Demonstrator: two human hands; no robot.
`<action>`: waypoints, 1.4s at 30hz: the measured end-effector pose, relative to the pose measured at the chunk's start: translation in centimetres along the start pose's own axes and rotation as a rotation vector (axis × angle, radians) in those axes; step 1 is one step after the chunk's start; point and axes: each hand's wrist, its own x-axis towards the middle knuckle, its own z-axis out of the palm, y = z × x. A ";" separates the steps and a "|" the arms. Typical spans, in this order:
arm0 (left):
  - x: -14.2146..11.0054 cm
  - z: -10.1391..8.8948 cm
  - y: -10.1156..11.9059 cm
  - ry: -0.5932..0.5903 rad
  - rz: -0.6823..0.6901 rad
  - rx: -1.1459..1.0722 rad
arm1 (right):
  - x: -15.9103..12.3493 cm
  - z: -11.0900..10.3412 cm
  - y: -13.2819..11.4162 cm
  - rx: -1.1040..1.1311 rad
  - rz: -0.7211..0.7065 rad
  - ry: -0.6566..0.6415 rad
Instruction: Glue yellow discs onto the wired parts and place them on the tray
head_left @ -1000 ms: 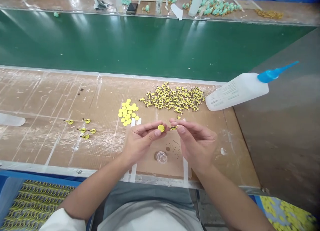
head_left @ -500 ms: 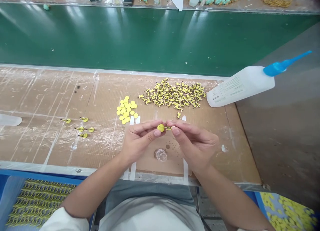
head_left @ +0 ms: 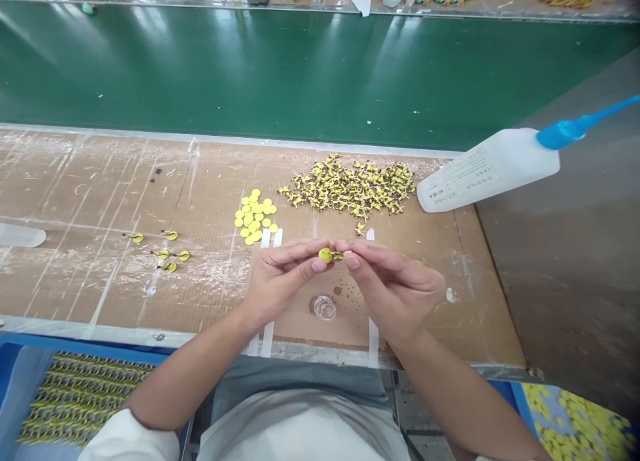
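The left hand (head_left: 277,278) pinches a yellow disc (head_left: 325,255), the right hand (head_left: 397,288) a small figure (head_left: 338,256), close together, probably for precision.

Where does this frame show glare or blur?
Head view: pale reflected streaks on the green surface; white glare on the brown tabletop; yellow pieces at lower right look soft; the small piece in the right hand lacks readable detail.

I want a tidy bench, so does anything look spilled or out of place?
Dark spots mark the brown cardboard beside the small clear round cup, possibly drips. One yellow-and-dark piece lies just apart from the heaped yellow-and-dark pieces beyond it.
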 end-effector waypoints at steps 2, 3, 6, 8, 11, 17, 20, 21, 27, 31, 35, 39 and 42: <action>0.0 0.0 0.0 0.007 -0.010 -0.002 | 0.0 0.0 0.0 -0.016 -0.007 0.001; 0.0 0.0 0.0 0.007 -0.012 -0.004 | 0.0 -0.1 0.0 -0.024 -0.015 -0.001; 0.0 0.0 -0.1 -0.009 -0.002 -0.004 | 0.1 -0.1 0.0 -0.036 -0.037 -0.018; 0.0 0.0 -0.1 -0.022 0.012 -0.006 | 0.1 -0.1 0.0 -0.033 -0.043 -0.022; 0.0 -0.2 -0.3 -0.036 0.017 -0.015 | 0.1 -0.1 0.0 -0.023 -0.040 -0.018; 0.0 -0.4 -0.3 -0.073 0.028 -0.016 | 0.1 -0.1 0.1 -0.029 -0.048 -0.028; 0.0 -0.4 -0.4 -0.081 0.033 -0.011 | 0.2 0.0 0.1 -0.012 -0.057 -0.024; 0.0 -0.4 -0.4 -0.083 0.036 -0.009 | 0.2 0.0 0.1 -0.008 -0.059 -0.023; 0.1 -0.5 -0.5 -0.084 0.047 -0.007 | 0.2 0.2 0.0 -0.005 -0.067 -0.004; 0.0 -0.5 -0.4 -0.086 0.053 -0.007 | 0.2 0.2 0.0 -0.009 -0.066 0.001; 0.0 -0.5 -0.5 -0.074 0.053 0.005 | 0.1 0.2 0.1 -0.008 -0.063 -0.003; 0.1 -0.5 -0.5 -0.068 0.050 0.007 | 0.1 0.1 0.2 -0.006 -0.059 -0.009; 0.1 -0.4 -0.4 -0.059 0.047 0.010 | 0.1 0.1 0.2 -0.006 -0.055 -0.011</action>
